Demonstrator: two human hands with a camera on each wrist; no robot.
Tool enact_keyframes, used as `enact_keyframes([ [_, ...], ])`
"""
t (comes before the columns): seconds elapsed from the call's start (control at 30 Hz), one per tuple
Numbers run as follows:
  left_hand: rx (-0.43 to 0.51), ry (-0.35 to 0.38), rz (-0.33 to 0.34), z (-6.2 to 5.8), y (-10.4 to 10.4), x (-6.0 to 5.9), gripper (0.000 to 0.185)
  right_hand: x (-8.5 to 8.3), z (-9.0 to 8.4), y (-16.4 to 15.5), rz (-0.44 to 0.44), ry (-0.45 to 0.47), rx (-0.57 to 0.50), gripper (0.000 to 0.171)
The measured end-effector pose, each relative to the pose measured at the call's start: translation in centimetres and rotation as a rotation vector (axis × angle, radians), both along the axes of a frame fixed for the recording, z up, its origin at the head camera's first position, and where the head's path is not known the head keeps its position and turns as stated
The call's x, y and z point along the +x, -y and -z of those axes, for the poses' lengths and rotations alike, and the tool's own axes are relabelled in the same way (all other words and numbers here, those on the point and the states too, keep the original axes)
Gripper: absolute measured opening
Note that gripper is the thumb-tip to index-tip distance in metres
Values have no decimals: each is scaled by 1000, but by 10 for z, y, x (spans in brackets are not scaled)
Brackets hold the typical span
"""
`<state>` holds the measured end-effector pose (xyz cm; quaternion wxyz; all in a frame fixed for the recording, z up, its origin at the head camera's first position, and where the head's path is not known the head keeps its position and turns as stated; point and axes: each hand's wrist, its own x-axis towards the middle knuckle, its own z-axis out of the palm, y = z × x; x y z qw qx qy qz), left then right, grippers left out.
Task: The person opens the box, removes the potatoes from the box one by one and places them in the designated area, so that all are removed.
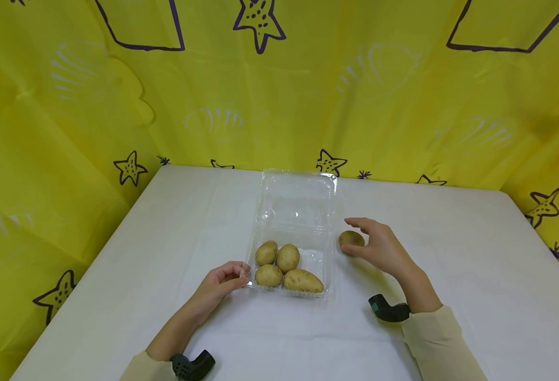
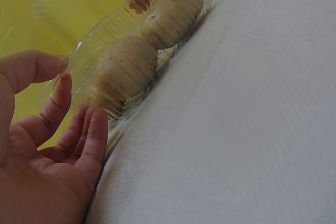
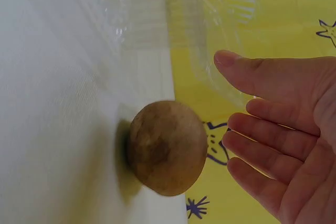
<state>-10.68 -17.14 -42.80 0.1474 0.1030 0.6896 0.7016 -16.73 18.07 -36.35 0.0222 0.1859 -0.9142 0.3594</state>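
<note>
A clear plastic clamshell container (image 1: 315, 259) lies with its lid (image 1: 298, 198) folded back. Inside its base sit several potatoes, among them a long potato (image 1: 303, 281) at the front right and a rounder potato (image 1: 288, 257) behind it. My left hand (image 1: 224, 283) pinches the container's left rim between thumb and finger, as the left wrist view shows. Right of the container, a loose potato (image 3: 168, 148) rests on the table. Over it hovers my right hand (image 1: 379, 246), thumb and fingers spread, with a gap between hand and potato in the right wrist view.
A white cloth covers the table (image 1: 475, 296). Yellow curtain (image 1: 298, 106) with drawn stars and fish hangs behind and along both sides. A dark wrist device (image 1: 389, 309) is on the right wrist and another dark device (image 1: 194, 365) on the left.
</note>
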Motion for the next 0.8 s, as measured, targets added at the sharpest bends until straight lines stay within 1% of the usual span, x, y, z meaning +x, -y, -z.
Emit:
enact_keyframes([
  [0.27,4,1,1,2,1,-1,5,7,-8,12,-43,-14,-20,51],
  [0.5,-2,-2,5,2,1,-1,5,15,-15,26,-123,-47,-9,50],
  [0.63,-4,4,2,2,1,-1,4,18,-15,34,-158,-50,-15,49],
  [0.8,-6,1,-1,2,0,-1,4,20,-10,43,-199,-51,-19,47],
])
